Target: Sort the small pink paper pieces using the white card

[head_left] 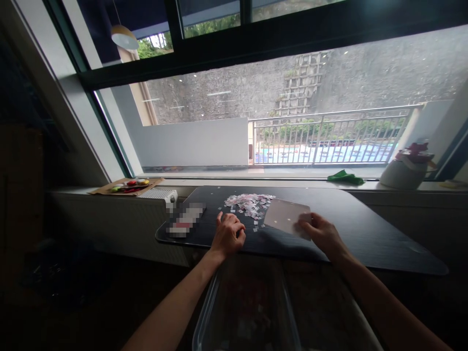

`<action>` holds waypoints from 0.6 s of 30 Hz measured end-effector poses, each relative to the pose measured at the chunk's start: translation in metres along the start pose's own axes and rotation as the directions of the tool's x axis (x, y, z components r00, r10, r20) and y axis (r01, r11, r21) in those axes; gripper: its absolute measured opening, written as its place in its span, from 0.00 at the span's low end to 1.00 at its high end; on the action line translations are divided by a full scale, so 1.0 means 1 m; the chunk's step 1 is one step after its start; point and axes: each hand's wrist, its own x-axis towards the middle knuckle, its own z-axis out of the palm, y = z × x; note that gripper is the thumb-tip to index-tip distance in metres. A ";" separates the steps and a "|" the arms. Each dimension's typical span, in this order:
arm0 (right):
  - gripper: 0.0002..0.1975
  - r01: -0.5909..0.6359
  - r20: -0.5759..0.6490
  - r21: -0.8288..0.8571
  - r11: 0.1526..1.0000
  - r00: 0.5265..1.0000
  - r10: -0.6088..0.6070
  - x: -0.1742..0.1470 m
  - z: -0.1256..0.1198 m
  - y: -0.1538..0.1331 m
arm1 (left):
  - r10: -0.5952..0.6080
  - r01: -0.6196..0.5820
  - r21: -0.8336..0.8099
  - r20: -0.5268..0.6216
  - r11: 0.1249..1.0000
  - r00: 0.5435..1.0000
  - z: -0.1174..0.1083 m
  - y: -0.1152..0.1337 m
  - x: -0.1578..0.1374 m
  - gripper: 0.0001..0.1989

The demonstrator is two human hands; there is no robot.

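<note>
My right hand pinches the right edge of a pale, thin rectangular card with rounded corners, tilted over the dark table. The card's left edge is beside a heap of small white and pinkish paper pieces. Just in front of that heap, my left hand is palm down at the table, its fingers loosely bent and apart, with nothing visible in them. Below the near table edge stands a clear plastic bin, with a few similar small pieces inside.
A pixelated flat object lies at the table's left. On the window ledge are a brown board with colourful items, a green cloth and a pale rounded container. A white radiator stands beneath the sill.
</note>
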 end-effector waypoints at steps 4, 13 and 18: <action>0.13 -0.016 0.032 -0.043 0.999 0.999 0.018 0.008 0.004 0.005 | 0.006 -0.006 0.004 -0.001 1.000 1.000 0.000 0.000 0.000 0.08; 0.11 -0.063 0.095 -0.023 0.998 0.993 0.064 0.007 -0.006 0.010 | -0.012 0.012 -0.001 0.015 1.000 1.000 0.001 0.001 0.000 0.08; 0.08 -0.077 0.138 -0.124 0.989 0.986 0.094 0.004 -0.004 0.011 | -0.019 0.019 0.007 0.014 1.000 1.000 0.000 0.001 0.001 0.08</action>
